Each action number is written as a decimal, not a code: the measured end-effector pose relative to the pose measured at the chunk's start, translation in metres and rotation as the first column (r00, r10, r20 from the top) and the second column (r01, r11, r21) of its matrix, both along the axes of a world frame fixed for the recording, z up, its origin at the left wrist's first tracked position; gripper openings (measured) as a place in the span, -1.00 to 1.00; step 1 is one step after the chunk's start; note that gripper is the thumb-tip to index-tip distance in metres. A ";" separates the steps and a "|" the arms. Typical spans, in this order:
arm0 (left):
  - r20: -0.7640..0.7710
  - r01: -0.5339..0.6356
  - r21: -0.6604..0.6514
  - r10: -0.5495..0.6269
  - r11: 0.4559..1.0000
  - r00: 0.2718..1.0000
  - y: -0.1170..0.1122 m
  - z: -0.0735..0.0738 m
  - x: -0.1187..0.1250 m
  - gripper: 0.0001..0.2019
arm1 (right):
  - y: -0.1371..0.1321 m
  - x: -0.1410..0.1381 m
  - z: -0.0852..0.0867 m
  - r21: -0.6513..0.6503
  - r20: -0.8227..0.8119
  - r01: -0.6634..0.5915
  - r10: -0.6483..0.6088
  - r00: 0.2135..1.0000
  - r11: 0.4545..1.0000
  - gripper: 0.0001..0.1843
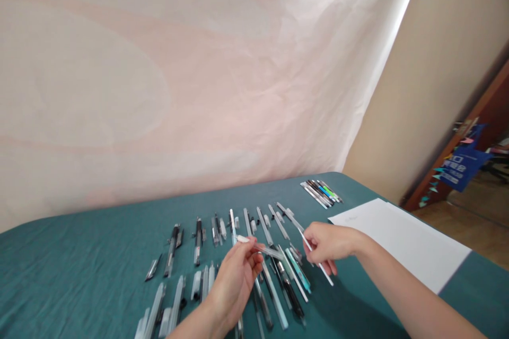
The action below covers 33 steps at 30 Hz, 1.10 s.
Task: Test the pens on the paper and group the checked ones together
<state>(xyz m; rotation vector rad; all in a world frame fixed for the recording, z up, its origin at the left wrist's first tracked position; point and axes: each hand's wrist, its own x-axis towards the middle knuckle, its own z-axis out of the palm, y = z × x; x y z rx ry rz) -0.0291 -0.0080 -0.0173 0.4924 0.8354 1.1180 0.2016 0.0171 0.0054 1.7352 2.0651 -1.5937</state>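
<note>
My left hand (pixel 238 275) is closed in a pinch around a clear pen barrel (pixel 270 251) with a whitish end. The barrel tilts above a cluster of pens lying on the cloth. My right hand (pixel 324 246) grips a thin white pen refill (pixel 326 275) between thumb and fingers, its lower end pointing toward me. Just past the right fingers lies a clear pen tube (pixel 289 214). Between the hands are a teal pen (pixel 298 270), a black pen (pixel 292 294) and a pale blue pen (pixel 276 296). My left hand hides some of the parts below it.
Rows of disassembled pen parts, among them a dark pen (pixel 172 249) and clear barrels (pixel 155 307), spread across the green tablecloth (pixel 79 265). A bundle of colored pens (pixel 321 193) lies at the far right. White paper (pixel 401 243) covers the right side. A pale curtain (pixel 199 74) hangs behind.
</note>
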 end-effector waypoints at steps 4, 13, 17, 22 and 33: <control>-0.004 0.074 0.006 -0.074 0.997 0.997 -0.009 0.007 0.003 -0.92 | -0.009 -0.015 0.020 0.116 -0.321 0.155 -0.111 0.941 0.981 -0.94; -0.138 0.316 0.150 -0.297 0.937 0.945 -0.028 0.015 0.011 -0.85 | -0.022 -0.050 0.017 0.069 -0.508 0.169 -0.111 0.854 0.983 -0.79; -0.176 0.289 0.170 -0.259 0.942 0.950 -0.027 0.014 0.010 -0.82 | -0.024 -0.057 0.014 0.042 -0.527 0.173 -0.126 0.841 0.984 -0.81; -0.134 0.296 0.183 -0.275 0.937 0.952 -0.027 0.015 0.010 -0.81 | -0.026 -0.061 0.016 0.051 -0.523 0.179 -0.127 0.843 0.982 -0.75; 0.225 0.117 -0.065 -0.099 0.991 0.969 -0.006 0.012 -0.005 -0.92 | -0.039 -0.058 0.037 0.487 -0.119 -0.067 0.142 0.983 0.871 -0.57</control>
